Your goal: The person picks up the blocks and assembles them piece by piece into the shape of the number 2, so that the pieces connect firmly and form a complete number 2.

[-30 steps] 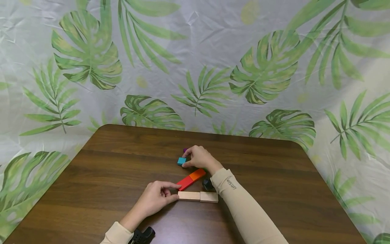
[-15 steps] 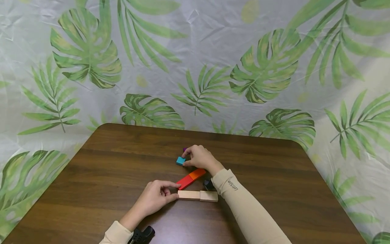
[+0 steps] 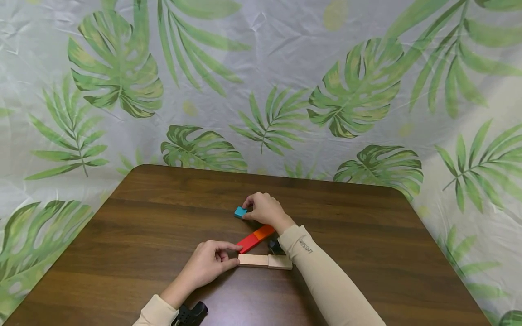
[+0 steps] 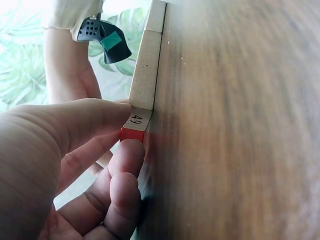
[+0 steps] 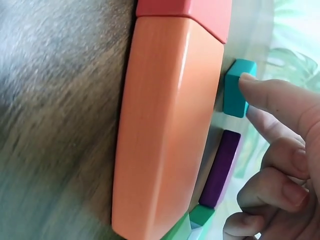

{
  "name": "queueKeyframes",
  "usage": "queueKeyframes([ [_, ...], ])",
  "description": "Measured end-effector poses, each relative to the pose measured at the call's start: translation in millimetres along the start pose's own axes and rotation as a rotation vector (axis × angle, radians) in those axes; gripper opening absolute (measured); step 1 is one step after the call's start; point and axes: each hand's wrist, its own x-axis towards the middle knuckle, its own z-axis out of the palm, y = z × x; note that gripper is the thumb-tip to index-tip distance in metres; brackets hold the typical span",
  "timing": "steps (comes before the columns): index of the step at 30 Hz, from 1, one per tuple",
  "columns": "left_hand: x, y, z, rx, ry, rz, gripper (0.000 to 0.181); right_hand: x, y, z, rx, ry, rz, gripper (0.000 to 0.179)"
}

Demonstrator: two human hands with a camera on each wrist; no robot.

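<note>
My right hand pinches a small teal block between thumb and forefinger, low over or on the table. A purple block lies beside the teal one in the right wrist view. With thumb and forefinger, my left hand grips the meeting ends of a red block and a plain wooden block. An orange block continues the red one at a slant. Another plain wooden block continues the front row to the right.
Green blocks show beyond the orange block in the right wrist view, hidden by the right hand in the head view. Dark wrist cameras sit on both wrists. A leaf-patterned cloth hangs behind the brown table.
The right hand has shifted slightly away and left, with the teal block moving along. The purple block's corner has gone out of sight in the head view. The left hand stays put.
</note>
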Motion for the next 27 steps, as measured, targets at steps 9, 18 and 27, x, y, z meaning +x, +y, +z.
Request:
queueKeyframes([
  [9,0.1,-0.5,0.4,0.001,0.005,0.003,0.022,4.8,-4.7,1.6,-0.011,0.017,0.04,0.024],
  [18,0.2,-0.3,0.8,0.006,0.019,0.017,0.022,7.0,-5.0,2.3,-0.011,0.03,0.075,0.024],
  [27,1.2,-0.5,0.9,0.002,0.02,0.022,0.022,9.6,-2.7,3.5,-0.005,0.041,0.092,0.025],
])
